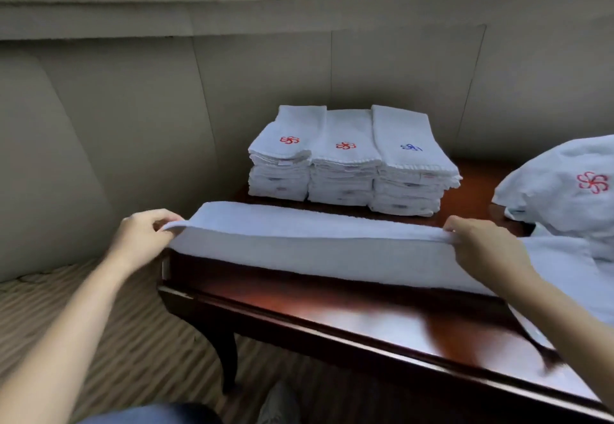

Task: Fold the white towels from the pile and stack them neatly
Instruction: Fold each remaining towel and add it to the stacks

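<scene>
Head view. Wooden table (332, 310) as landmark. Long white towel (315, 244) stretched across table middle, lengthwise fold raised. Left hand (143, 234) pinches towel's left end at table's left edge. Right hand (481, 244) grasps right end. Folded stacks (349, 161) at table's far side. Unfolded pile (561, 191) at table's right.

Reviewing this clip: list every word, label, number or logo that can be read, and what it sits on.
No readable words or numbers.
Red pinwheel emblem, no letters: left stack, middle stack, and the towel pile at right.
Blue emblem, no letters: right stack.
Small tags on the stacks' folded edges: too small to read.
The towel both hands pinch: no marking visible.
</scene>
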The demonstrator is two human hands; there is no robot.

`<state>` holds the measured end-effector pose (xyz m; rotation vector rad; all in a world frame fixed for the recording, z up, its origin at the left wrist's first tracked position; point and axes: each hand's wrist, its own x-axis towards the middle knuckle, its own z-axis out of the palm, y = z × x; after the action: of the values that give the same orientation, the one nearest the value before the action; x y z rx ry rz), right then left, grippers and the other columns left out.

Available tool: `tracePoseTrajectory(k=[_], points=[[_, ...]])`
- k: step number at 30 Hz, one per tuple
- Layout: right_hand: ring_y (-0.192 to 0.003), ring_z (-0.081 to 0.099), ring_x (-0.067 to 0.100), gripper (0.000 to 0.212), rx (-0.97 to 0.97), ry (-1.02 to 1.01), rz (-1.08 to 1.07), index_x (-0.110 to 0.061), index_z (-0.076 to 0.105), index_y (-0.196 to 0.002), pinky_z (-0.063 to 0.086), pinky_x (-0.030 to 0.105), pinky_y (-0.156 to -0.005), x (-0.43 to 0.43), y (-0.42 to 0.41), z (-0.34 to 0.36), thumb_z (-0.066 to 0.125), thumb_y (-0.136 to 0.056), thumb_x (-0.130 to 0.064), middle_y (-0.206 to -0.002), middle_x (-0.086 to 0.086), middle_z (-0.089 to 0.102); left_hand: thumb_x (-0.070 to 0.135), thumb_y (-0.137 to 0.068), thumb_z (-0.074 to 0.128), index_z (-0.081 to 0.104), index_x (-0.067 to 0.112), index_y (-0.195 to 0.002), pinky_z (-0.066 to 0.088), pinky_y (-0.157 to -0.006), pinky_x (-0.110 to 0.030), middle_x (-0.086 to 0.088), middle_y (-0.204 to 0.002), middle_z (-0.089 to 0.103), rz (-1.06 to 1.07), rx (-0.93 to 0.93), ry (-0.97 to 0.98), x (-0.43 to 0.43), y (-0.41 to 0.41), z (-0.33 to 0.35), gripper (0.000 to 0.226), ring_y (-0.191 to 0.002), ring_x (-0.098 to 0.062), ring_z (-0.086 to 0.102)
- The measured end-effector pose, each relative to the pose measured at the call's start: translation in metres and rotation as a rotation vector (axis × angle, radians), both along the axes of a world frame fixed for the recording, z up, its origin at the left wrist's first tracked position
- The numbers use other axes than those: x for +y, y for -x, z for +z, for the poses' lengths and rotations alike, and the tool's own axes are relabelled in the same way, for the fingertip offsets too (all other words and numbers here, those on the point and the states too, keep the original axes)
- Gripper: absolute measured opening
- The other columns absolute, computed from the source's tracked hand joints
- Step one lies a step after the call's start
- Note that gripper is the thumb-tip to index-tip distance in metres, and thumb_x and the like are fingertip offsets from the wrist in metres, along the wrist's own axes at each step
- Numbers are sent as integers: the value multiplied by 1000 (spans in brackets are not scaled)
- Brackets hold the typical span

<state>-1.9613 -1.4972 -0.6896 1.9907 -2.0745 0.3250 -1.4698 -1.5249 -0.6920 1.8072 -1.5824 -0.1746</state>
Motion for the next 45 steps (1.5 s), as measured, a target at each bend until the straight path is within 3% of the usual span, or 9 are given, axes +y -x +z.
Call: tracePoseTrajectory(k=[7,10,14,18,24,30,36,39,45], points=[[-97,61,30,19,-107,-342,-63,-18,57,-84,41,31,-70,-100,26,-17,46,-97,-27,-106,12,66,12,-91,62,58,4,-82,35,-64,-29,-12,-80,50,9,435,-76,-96,17,8,12,-78,-19,45],[-102,61,28,30,-47,-360,-131,-19,62,-95,44,32,-75,-120,30,-35,39,-98,-39,-111,7,65,25,-95,54,56,3,-80,39,-68,-33,-21,-81,51,104,147,-249,-127,18,-13,26,-80,-29,52],[-90,60,25,38,-57,-408,-163,-21,55,-82,47,33,-74,-136,34,-37,41,-93,-54,-96,2,64,41,-99,36,56,8,-112,44,-81,-36,-15,-115,60,262,-91,-396,-145,25,-28,41,-105,-36,57],[-75,54,21,45,-101,-358,-199,-21,50,-74,44,32,-64,-133,38,-40,43,-88,-64,-75,-5,51,24,-97,42,42,13,-129,40,-92,-40,-13,-132,48,413,-329,-454,-153,48,-26,33,-122,-32,47],[-96,60,28,48,-23,-207,-219,-18,59,-99,39,32,-68,-105,25,-42,35,-92,-59,-106,4,63,18,-93,44,45,23,-131,25,-107,-46,-7,-137,41,87,-912,-455,-141,154,-31,38,-128,-28,34],[-114,49,36,36,-20,-284,-206,-14,45,-123,42,40,-87,-59,19,-36,39,-96,-37,-123,12,49,19,-97,35,45,20,-132,31,-102,-41,-10,-133,47,-412,-561,-338,-108,297,-39,36,-123,-30,41],[-108,54,30,34,-50,-463,-98,-14,45,-117,38,31,-71,-3,48,-12,44,-84,-15,-118,10,54,41,-99,33,44,31,-133,21,-109,-42,2,-138,45,-455,-468,-252,-75,328,-59,37,-133,-18,33],[-104,58,26,37,-60,-590,-186,-15,55,-112,51,32,-80,22,81,12,42,-77,-10,-113,5,61,41,-99,35,44,32,-135,22,-110,-39,3,-139,46,-466,-450,-214,-73,317,-60,38,-133,-17,35],[-91,59,31,10,-389,-98,-446,-8,62,-78,44,33,-68,49,151,7,55,-80,-14,-85,10,60,39,-99,36,49,29,-132,28,-108,-38,1,-136,52,-445,-459,-161,-68,317,-60,38,-129,-20,42]])
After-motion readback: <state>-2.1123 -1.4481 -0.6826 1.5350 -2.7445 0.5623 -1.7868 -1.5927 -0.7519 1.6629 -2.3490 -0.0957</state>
